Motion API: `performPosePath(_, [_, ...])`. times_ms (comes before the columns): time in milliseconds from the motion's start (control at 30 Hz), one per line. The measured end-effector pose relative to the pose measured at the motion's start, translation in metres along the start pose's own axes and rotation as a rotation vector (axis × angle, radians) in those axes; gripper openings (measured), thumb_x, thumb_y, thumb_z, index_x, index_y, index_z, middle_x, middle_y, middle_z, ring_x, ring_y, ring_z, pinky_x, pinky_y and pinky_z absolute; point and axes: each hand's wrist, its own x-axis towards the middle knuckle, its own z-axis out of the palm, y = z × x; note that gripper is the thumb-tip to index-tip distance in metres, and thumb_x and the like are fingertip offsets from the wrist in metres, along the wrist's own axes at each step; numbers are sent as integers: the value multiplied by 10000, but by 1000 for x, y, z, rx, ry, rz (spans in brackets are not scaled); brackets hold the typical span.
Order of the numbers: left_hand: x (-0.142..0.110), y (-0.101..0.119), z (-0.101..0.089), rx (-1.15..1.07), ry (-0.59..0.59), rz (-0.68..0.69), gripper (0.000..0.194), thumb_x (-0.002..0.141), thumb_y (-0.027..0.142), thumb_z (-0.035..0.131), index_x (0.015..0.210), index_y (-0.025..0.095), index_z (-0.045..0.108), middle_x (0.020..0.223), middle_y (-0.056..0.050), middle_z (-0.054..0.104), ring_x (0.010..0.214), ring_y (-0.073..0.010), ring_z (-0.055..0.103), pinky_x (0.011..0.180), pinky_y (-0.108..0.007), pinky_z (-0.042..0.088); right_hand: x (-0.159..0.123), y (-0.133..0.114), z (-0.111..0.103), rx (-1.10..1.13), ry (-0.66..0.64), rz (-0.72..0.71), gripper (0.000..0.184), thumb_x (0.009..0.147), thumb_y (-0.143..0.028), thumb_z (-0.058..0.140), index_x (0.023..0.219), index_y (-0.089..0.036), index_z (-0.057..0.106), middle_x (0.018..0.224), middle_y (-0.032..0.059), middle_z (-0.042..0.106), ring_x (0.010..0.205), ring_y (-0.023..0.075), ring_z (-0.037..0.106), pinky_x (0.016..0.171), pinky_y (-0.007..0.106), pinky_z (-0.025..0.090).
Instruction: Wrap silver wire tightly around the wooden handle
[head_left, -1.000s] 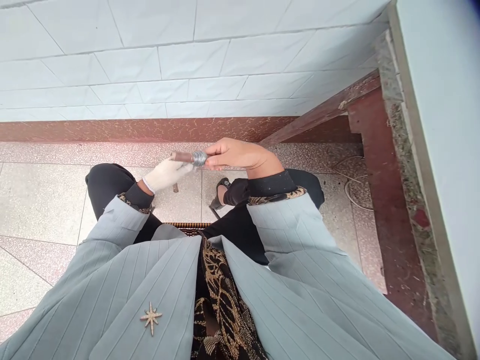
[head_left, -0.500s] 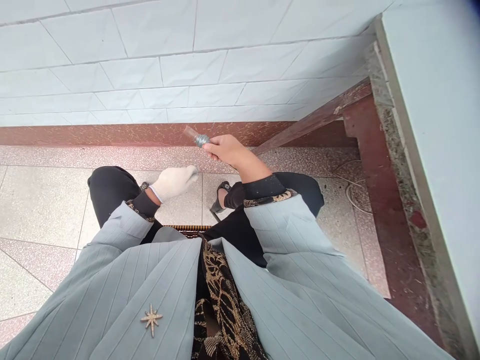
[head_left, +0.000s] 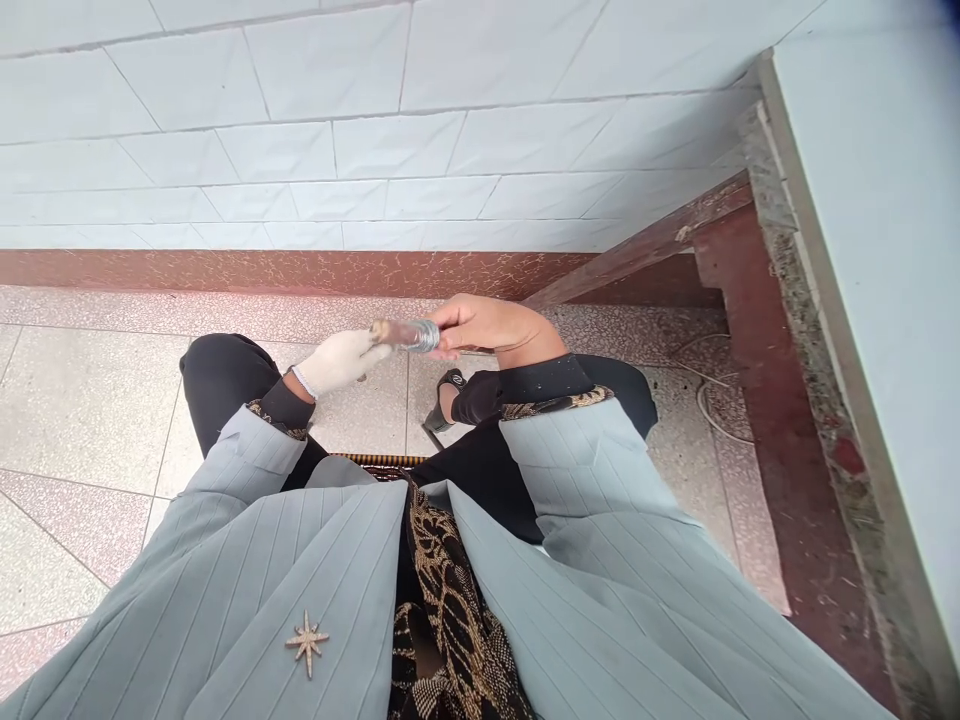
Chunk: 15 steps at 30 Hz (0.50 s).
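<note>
My right hand [head_left: 487, 328] is bare and closed round one end of a short brown stick wound with grey wire [head_left: 411, 335]. The stick lies almost level, its free end pointing left and somewhat blurred. My left hand [head_left: 339, 362] wears a white knitted glove. Its fingers are drawn together just under that free end; whether they touch the stick is unclear. Anything pinched in the glove is too small or hidden to make out.
A white tiled wall [head_left: 315, 150] with a reddish-brown skirting [head_left: 270, 272] stands ahead. On the right is a dark red frame [head_left: 780, 400] with a slanting bar. A pale cable [head_left: 709, 410] lies on the floor beside it. My knees flank both hands.
My right hand has moved slightly right and down, and the stick has swung down to nearly level, close to the glove. My left hand has shifted a little left.
</note>
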Motion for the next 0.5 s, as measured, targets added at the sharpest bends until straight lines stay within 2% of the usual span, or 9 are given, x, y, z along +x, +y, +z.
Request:
performPosePath(33, [1, 0, 2, -19, -4, -11, 338, 1099, 325, 445, 1265, 171, 695, 1102, -73, 784, 970, -201, 760, 914, -333, 570, -2, 1, -1, 61, 141, -63, 668, 786, -773, 847, 764, -146, 617, 646, -12, 532, 554, 75, 423, 538, 225, 343])
performPosePath(100, [3, 4, 5, 7, -38, -38, 346, 1109, 302, 424, 1284, 170, 692, 1170, -79, 782, 1061, -206, 753, 990, -339, 555, 0, 4, 0, 132, 413, -94, 618, 822, -719, 851, 787, -154, 602, 664, 1, 549, 548, 79, 426, 513, 225, 333])
performPosePath(167, [4, 11, 6, 69, -74, -49, 353, 1123, 300, 417, 1318, 160, 675, 1150, -84, 788, 1077, -217, 752, 995, -341, 545, 6, 8, 0, 129, 595, -9, 515, 890, -616, 829, 820, -157, 605, 676, 13, 559, 559, 91, 445, 512, 229, 341])
performPosePath(233, [5, 17, 5, 175, -112, -67, 366, 1138, 330, 404, 1326, 161, 668, 1069, -80, 795, 1014, -230, 760, 931, -339, 546, 15, 11, 0, 45, 680, 141, 396, 969, -494, 754, 823, -156, 607, 673, 22, 560, 569, 100, 452, 530, 236, 353])
performPosePath(300, [4, 20, 6, 304, -150, -72, 374, 1147, 366, 395, 1306, 176, 674, 1003, -73, 793, 956, -241, 761, 853, -332, 534, 22, 11, 1, -160, 675, 323, 320, 1001, -393, 691, 804, -153, 611, 679, 36, 577, 601, 115, 480, 572, 248, 367])
performPosePath(367, [4, 20, 7, 414, -174, -65, 384, 1153, 391, 383, 1279, 183, 681, 978, -74, 789, 933, -251, 761, 795, -326, 511, 28, 11, 2, -449, 595, 477, 282, 991, -340, 682, 789, -151, 628, 695, 53, 601, 664, 142, 532, 622, 266, 366])
performPosePath(433, [4, 19, 8, 492, -175, -57, 401, 1158, 400, 365, 1272, 181, 680, 996, -87, 789, 944, -263, 762, 765, -328, 490, 32, 11, 4, -700, 467, 567, 271, 967, -317, 702, 760, -154, 639, 693, 63, 606, 709, 166, 559, 647, 285, 345])
performPosePath(500, [4, 18, 9, 545, -184, -53, 403, 1158, 396, 359, 1278, 184, 680, 1025, -99, 790, 958, -270, 761, 742, -329, 471, 34, 12, 7, -805, 286, 617, 300, 947, -285, 722, 695, -158, 620, 662, 60, 597, 677, 162, 543, 638, 297, 322])
